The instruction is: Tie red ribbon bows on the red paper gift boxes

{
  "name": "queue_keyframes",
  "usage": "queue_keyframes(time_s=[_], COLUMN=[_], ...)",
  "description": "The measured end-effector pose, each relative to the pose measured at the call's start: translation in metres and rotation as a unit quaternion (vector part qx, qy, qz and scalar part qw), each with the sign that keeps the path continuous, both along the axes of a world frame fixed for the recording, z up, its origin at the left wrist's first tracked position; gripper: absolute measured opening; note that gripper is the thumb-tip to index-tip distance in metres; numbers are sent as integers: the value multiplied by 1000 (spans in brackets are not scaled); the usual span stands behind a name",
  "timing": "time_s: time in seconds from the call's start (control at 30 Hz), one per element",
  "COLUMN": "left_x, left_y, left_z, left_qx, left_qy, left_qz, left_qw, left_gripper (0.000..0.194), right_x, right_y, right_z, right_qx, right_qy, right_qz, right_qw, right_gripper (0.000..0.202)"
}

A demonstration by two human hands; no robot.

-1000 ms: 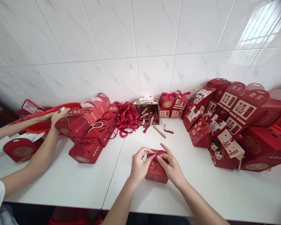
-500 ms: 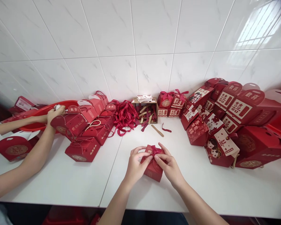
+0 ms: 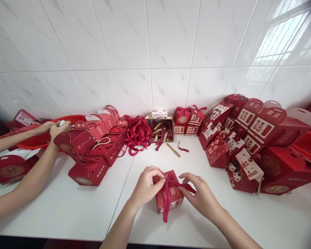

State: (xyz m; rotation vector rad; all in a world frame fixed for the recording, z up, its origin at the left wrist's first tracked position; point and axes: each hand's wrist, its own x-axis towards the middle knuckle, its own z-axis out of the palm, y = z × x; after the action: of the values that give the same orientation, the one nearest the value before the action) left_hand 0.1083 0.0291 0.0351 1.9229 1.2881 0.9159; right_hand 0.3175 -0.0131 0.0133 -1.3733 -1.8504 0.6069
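A small red box (image 3: 174, 200) stands on the white table in front of me, with a crimson ribbon (image 3: 167, 202) tied across its top. One ribbon tail hangs down the near side, and another runs to the right. My left hand (image 3: 149, 186) is at the box's upper left, thumb and fingers pinched at the ribbon beside the knot. On the right, my right hand (image 3: 198, 193) has its thumb and index finger near the right ribbon tail, closed on it at the box's edge.
Red gift boxes (image 3: 89, 169) stand at the left, more boxes (image 3: 243, 173) at the right. Behind lie a ribbon pile (image 3: 137, 133), a carton (image 3: 170, 119) of strips and a loose strip (image 3: 173, 150). Another person's hands (image 3: 58, 128) work over a red basin (image 3: 33, 142) at far left.
The box has turned, and a printed side now faces me. The ribbon tails now show, one hanging down the front. My hands have moved slightly apart, and the view has tilted up.
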Motion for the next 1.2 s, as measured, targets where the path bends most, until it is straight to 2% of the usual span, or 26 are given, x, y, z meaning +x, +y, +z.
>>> queue_keyframes(time_s=[0.17, 0.23, 0.33, 0.47, 0.6, 0.7, 0.87, 0.97, 1.1, 1.2], left_x=[-4, -5, -6, -6, -8, -9, -10, -11, -15, -17], left_y=[0, 1, 1, 3, 5, 5, 6, 8, 13, 16], left_z=[6, 8, 12, 16, 18, 19, 20, 23, 31, 37], left_qx=[-17, -29, -32, -36, -34, -27, -25, -23, -18, -25], left_qy=[-4, -3, -11, -8, 22, 44, 62, 65, 103, 128], left_qz=[-10, -18, -44, -71, -75, -77, -92, -102, -113, -134], left_qw=[1000, 999, 998, 997, 996, 996, 994, 992, 988, 982], left_gripper=[7, 7, 8, 12, 16, 17, 16, 17, 18, 18], right_x=[10, 13, 10, -4, -14, -14, -9, -7, -7, -5], right_y=[-9, 2, 26, 43, 40, 38, 39, 39, 39, 40], right_z=[38, 44, 39, 27, 27, 29, 30, 27, 23, 22], right_qx=[-75, -50, 15, 5, -9, -9, 52, 103, 113, 80], right_qy=[-49, -29, -4, -27, -61, -48, -42, -53, -44, -10], right_qz=[169, 174, 160, 214, 199, 190, 257, 293, 296, 277], right_qw=[982, 983, 987, 976, 978, 981, 964, 949, 947, 957], right_gripper=[42, 37, 39, 43, 39, 32, 35, 27, 20, 16])
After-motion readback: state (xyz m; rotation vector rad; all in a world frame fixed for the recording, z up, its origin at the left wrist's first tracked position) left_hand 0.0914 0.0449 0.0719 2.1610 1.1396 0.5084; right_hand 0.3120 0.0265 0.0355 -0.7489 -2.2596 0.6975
